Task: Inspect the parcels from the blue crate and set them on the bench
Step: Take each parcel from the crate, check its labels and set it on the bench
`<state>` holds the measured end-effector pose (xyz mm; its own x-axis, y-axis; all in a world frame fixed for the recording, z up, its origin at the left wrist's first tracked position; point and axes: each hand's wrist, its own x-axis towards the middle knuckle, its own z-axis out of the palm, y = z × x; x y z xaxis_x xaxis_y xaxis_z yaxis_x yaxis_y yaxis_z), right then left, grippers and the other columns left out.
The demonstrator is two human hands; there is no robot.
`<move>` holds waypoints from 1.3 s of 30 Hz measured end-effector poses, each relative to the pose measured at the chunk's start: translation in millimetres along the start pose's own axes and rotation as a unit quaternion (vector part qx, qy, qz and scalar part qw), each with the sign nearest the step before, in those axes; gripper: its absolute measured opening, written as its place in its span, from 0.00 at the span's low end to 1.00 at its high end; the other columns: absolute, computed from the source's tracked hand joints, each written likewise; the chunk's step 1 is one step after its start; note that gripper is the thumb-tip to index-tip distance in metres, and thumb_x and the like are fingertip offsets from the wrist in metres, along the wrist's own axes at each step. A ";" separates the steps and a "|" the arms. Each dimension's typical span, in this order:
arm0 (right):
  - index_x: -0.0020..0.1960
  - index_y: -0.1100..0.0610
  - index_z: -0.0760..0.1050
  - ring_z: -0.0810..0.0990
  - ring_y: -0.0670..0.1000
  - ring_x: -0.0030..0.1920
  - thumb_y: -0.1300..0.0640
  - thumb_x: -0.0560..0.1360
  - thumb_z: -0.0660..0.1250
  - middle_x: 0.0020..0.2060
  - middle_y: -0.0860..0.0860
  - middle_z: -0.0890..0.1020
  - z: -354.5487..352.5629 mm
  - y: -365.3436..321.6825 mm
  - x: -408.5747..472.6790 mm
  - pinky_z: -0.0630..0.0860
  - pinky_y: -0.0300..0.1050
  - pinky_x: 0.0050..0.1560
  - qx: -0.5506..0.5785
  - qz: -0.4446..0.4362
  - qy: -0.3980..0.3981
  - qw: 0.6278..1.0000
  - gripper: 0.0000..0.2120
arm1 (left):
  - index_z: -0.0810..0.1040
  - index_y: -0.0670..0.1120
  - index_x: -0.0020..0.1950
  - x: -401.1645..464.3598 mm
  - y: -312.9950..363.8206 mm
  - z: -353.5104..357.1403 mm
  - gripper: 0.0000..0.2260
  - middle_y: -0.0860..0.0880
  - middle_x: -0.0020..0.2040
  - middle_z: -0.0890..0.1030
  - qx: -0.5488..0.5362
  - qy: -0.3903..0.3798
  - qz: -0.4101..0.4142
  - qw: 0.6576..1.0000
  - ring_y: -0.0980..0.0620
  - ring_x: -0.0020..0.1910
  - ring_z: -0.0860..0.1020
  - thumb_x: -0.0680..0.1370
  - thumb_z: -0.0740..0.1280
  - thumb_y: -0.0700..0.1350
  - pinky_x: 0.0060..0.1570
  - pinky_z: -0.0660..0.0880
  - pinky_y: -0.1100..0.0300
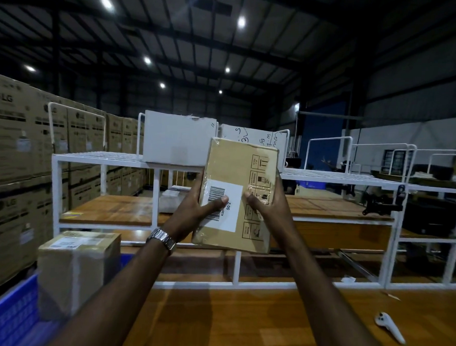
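You've got the flat brown cardboard parcel (pixel 237 195) up in the air, long axis near vertical, left hand (pixel 194 210) and right hand (pixel 266 203) both gripping its sides, thumbs on the face. The wooden bench top (pixel 267 321) sits straight below, so it just goes down.

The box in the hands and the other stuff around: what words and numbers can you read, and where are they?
"50 2" and "KS0", cut off by the thumb: white label on the held parcel.
"LG": stacked cartons at left.
Handwriting on the white box on the rack: unreadable.
Handling symbols' captions on the parcel: too small.
Label on the crate's parcel: blurred.
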<state>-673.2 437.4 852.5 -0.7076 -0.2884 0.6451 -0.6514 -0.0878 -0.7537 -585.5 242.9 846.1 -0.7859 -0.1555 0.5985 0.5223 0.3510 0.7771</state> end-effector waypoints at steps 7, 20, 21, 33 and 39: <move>0.82 0.40 0.55 0.74 0.54 0.72 0.51 0.75 0.78 0.74 0.49 0.74 4.8 -1.1 4.6 0.75 0.64 0.69 0.000 -0.007 0.001 1.000 0.45 | 0.59 0.53 0.81 0.6 -6.4 -3.6 0.34 0.46 0.67 0.81 0.011 0.009 -0.002 1.000 0.47 0.61 0.84 0.80 0.72 0.43 0.57 0.83 0.50; 0.64 0.50 0.61 0.85 0.52 0.52 0.51 0.69 0.82 0.53 0.46 0.81 -4.0 2.6 14.1 0.85 0.57 0.52 0.044 0.078 0.072 0.993 0.34 | 0.65 0.50 0.80 -2.3 -3.0 -7.5 0.46 0.46 0.70 0.80 -0.057 0.042 -0.008 0.997 0.48 0.65 0.82 0.69 0.73 0.71 0.59 0.82 0.46; 0.64 0.51 0.62 0.86 0.53 0.53 0.51 0.69 0.82 0.53 0.47 0.81 -7.0 2.2 15.7 0.85 0.58 0.53 0.046 0.082 0.069 0.993 0.35 | 0.66 0.51 0.79 -5.5 -4.2 -9.1 0.49 0.48 0.70 0.80 -0.053 0.037 -0.003 0.998 0.49 0.66 0.81 0.65 0.74 0.74 0.59 0.82 0.47; 0.68 0.56 0.64 0.88 0.53 0.50 0.57 0.75 0.78 0.58 0.55 0.84 -37.4 -5.0 33.9 0.85 0.48 0.40 0.090 0.113 -0.009 0.989 0.30 | 0.34 0.53 0.84 -16.4 -8.7 -9.6 0.70 0.72 0.80 0.54 0.239 -0.163 0.075 0.955 0.72 0.78 0.58 0.61 0.83 0.62 0.77 0.63 0.60; 0.74 0.48 0.68 0.82 0.61 0.65 0.40 0.75 0.72 0.69 0.58 0.79 -36.8 -23.0 41.9 0.81 0.67 0.60 0.128 0.111 -0.077 0.983 0.31 | 0.39 0.55 0.85 -13.0 -15.3 -13.9 0.61 0.61 0.80 0.64 0.222 -0.053 0.116 0.967 0.62 0.77 0.68 0.67 0.80 0.57 0.71 0.75 0.43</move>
<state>-698.0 462.5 901.4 -0.7621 -0.4658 0.4497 -0.3819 -0.2374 -0.8932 -578.7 226.7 829.1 -0.7065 0.0632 0.7049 0.5139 0.7307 0.4495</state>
